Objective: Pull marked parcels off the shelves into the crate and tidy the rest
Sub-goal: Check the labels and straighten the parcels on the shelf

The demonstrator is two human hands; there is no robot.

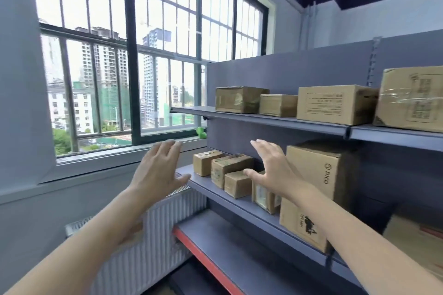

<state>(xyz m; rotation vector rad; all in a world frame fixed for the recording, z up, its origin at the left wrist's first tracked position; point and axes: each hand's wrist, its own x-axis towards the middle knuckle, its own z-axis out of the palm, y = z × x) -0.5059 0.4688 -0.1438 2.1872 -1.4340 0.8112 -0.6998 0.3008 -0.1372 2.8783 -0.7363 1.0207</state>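
Middle shelf point(249, 211): a cluster of small cardboard parcels is held at its left end, comprising a small box at the far left point(206, 162), a taped box with a greenish label point(230, 168) just beside it, a smaller box point(237, 184) in front, and a labelled parcel point(265, 197) partly hidden behind the right hand; whether any carries a mark cannot be told. A tall carton printed "PICO" point(321, 170) is set to their right, with a lower carton bearing a black print point(302, 224) in front of it. Top shelf point(275, 120): four cartons are lined up, namely a dark taped box point(238, 99), a low box point(278, 105), a box with printed lines point(332, 105) and a large taped carton point(411, 98) at the right edge. Right hand point(273, 170): raised before the small parcels, fingers spread apart, nothing gripped. Left hand point(159, 167): raised off the shelf's left end, fingers extended and close together, nothing held. Bottom shelf point(230, 244): edged in red. A white radiator point(153, 242) is seen below a barred window point(134, 55).
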